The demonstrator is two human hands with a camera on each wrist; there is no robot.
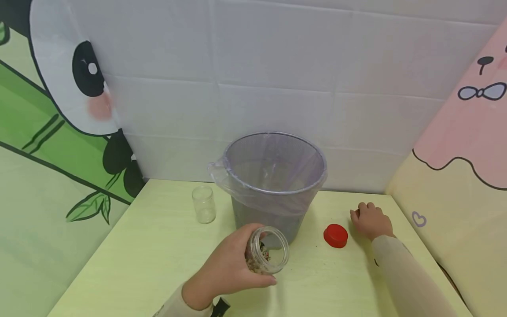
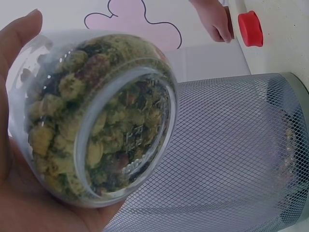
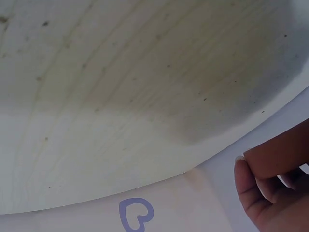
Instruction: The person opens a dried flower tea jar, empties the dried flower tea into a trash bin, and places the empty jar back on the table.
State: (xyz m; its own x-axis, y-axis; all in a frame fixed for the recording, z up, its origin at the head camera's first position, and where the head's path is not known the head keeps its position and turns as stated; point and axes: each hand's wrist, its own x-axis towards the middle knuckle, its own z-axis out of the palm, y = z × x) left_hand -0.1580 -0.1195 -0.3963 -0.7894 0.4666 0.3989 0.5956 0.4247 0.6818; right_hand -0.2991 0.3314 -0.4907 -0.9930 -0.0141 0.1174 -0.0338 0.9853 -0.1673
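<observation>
My left hand (image 1: 227, 259) grips a clear glass jar (image 1: 267, 251), tilted with its uncovered mouth facing the head camera. Dried flower buds and leaves fill part of it; the left wrist view shows them against the jar's base (image 2: 128, 133). Just behind the jar stands a grey mesh bin (image 1: 253, 215) lined with a thin clear plastic bag (image 1: 273, 200). To the right, my right hand (image 1: 372, 220) is low over the table, its fingers loosely bent and holding nothing. A red screw lid (image 1: 336, 236) lies beside it, apart from the fingers.
A clear empty glass (image 1: 203, 204) stands left of the bin on the pale yellow table (image 1: 158, 246). Small dark crumbs dot the tabletop near the lid. A white sheet wall (image 1: 273, 66) rises behind, with printed panels at both sides. Dark bits (image 2: 288, 145) show through the bin's mesh low down.
</observation>
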